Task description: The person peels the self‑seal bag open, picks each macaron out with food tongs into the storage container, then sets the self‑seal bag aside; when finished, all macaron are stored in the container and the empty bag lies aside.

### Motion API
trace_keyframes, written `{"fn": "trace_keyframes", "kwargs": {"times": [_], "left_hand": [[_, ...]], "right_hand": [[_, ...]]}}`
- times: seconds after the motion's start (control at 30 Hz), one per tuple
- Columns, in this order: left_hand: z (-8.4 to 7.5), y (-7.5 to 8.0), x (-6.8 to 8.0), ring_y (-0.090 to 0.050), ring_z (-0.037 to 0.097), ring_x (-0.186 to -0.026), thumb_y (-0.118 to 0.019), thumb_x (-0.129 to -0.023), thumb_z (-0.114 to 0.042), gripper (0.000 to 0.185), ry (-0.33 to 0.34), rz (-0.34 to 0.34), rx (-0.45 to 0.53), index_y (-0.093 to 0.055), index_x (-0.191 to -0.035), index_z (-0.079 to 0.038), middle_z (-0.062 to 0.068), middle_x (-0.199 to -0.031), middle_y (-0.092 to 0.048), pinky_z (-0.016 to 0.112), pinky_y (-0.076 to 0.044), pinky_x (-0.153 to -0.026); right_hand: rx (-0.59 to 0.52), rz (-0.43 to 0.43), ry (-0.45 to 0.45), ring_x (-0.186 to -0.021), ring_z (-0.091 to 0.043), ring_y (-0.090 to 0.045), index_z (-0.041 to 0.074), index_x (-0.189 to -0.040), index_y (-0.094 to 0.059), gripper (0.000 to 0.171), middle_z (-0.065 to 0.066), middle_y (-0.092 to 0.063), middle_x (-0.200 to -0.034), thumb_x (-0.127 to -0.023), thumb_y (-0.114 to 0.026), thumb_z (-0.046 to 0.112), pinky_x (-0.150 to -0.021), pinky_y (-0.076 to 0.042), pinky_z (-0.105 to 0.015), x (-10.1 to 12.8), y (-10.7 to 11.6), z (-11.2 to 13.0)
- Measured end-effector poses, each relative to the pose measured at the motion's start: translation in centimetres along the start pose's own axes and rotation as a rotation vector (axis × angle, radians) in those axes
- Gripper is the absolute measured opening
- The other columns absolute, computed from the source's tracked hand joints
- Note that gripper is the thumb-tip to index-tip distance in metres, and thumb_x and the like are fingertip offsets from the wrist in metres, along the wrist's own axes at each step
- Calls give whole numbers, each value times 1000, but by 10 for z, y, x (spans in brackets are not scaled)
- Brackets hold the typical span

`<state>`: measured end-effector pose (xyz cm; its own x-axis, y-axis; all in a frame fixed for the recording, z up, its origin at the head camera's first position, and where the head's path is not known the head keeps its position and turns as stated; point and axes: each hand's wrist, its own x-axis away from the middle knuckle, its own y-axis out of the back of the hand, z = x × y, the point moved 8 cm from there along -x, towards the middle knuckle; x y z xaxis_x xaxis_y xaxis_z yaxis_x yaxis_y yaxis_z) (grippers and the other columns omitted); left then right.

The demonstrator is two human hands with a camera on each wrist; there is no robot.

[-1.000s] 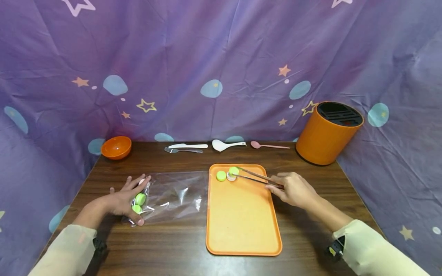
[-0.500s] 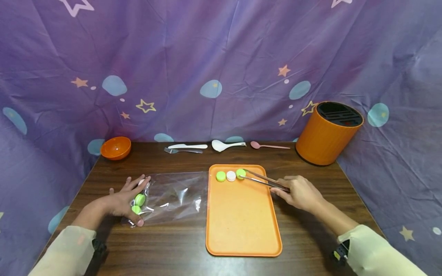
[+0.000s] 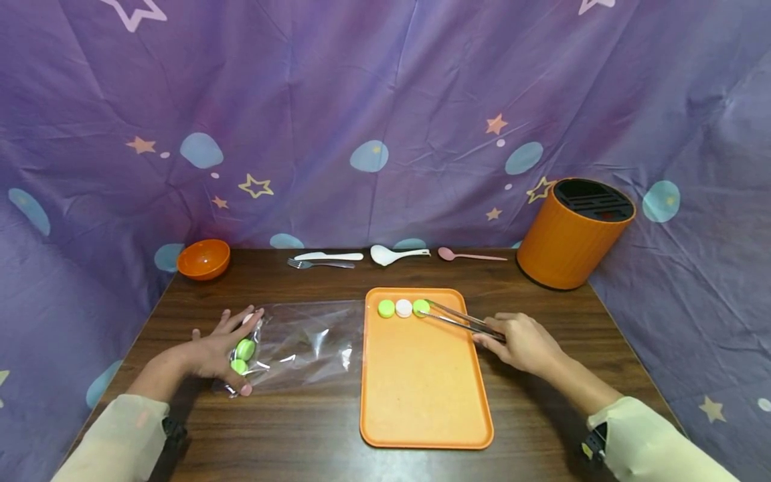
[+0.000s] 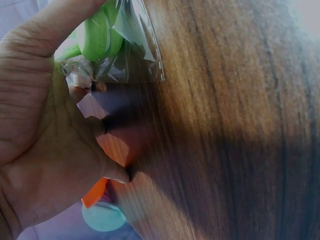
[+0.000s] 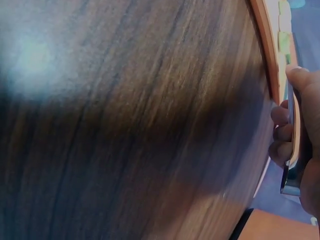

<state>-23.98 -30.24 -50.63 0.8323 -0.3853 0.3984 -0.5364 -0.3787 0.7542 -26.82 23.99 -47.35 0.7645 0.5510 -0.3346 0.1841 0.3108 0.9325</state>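
Right hand: the right hand (image 3: 523, 343) rests at the tray's right edge, fingers curled round the rear end of the tongs (image 3: 460, 318); its grip is closed on them. In the right wrist view (image 5: 295, 145) the thumb lies along the metal arm and the other fingers curl beneath.
Tongs: metal, slanting up-left over the tray, tips at the right green cap (image 3: 421, 308); whether they pinch it or only touch it, I cannot tell.
Caps on tray: three in a row at the far edge, touching or nearly so: left green cap (image 3: 386, 308), white cap (image 3: 403, 308), right green cap.
Tray: the orange tray (image 3: 424, 388) lies lengthwise in the middle of the tabletop (image 3: 301, 428).
Left hand: the left hand (image 3: 213, 351) lies on the near-left tabletop, thumb and fingers pinching the left end of the bag (image 3: 301, 341); its grip is closed on the plastic. The left wrist view (image 4: 45, 130) shows the thumb over the bunched film.
Bag: clear plastic, flat on the tabletop between left hand and tray, its right edge just beside the tray.
Caps in bag: two bagged caps (image 3: 242, 355), green, at the pinched end, against the fingers.
Back row: orange bowl (image 3: 203, 258) far left; fork (image 3: 319, 264), knife (image 3: 328, 255), white spoon (image 3: 397, 254), pink spoon (image 3: 470, 254) along the far edge; orange holder (image 3: 572, 234) far right.
Backdrop: purple cloth (image 3: 385, 100) with stars and blue spots.
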Motion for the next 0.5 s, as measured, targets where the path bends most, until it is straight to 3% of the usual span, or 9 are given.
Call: {"fn": "trace_keyframes", "kwargs": {"times": [0.2, 0.37, 0.5], "left_hand": [[-1, 0, 1, 18, 68, -161, -105, -66, -45, 156, -2, -1, 11, 0, -179, -21, 24, -185, 11, 103, 13, -101], [0, 1, 0, 17, 68, -162, -105, -65, -46, 156, 2, -4, 6, -1, -179, -21, 24, -185, 10, 103, 13, -103], [0, 1, 1, 16, 69, -162, -105, -66, -45, 155, 0, -6, -1, -1, -179, -20, 24, -185, 9, 103, 11, -103]], "right_hand": [[-15, 13, -29, -72, -15, -73, 6, -112, -85, 32, -4, -78, -90, -95, -89, 33, -62, -62, -41, 1, 1, -2], [-19, -26, -17, -79, -22, -80, 4, -115, -85, 37, -10, -82, -98, -93, -91, 32, -67, -66, -45, -1, 7, 1], [-21, -52, 39, -68, -11, -70, 8, -110, -85, 30, -6, -80, -93, -92, -92, 31, -59, -60, -34, -10, 10, 17]]}}
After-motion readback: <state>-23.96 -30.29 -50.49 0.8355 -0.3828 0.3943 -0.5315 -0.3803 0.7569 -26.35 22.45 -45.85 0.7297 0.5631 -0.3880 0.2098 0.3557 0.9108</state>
